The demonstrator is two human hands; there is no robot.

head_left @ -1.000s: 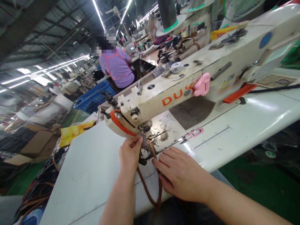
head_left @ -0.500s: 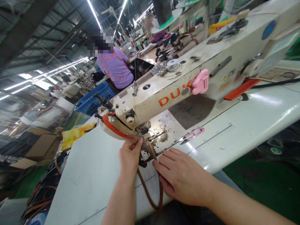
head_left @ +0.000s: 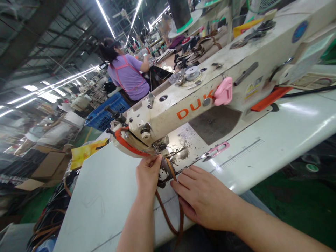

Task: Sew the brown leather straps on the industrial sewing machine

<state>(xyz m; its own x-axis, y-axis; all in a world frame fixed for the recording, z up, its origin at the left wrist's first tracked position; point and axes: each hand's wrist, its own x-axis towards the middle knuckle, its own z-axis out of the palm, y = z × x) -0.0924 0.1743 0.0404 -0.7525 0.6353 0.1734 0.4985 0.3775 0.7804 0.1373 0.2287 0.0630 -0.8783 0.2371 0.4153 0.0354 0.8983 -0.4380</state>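
A narrow brown leather strap [head_left: 171,169] runs from under the sewing machine's [head_left: 157,120] presser foot toward me and hangs in a loop over the table's front edge. My left hand [head_left: 148,171] is pinched closed just left of the needle area, and the other run of the strap comes out beneath it; its fingertips partly hide what they grip. My right hand [head_left: 196,196] rests at the table edge, fingers curled, thumb and forefinger on the strap in front of the foot. Pink-handled thread snips [head_left: 216,151] lie beyond my right hand.
A pink plastic piece [head_left: 223,91] is fixed to the machine arm. The white table [head_left: 102,189] bears printed rulers. At left are a yellow packet [head_left: 88,153], a blue crate [head_left: 107,110] and hanging straps [head_left: 48,229]. A co-worker in a purple shirt [head_left: 130,78] sits beyond the machine.
My hands stay in almost the same place on the strap, with the view shifted slightly. The co-worker beyond has raised a forearm toward their own machine.
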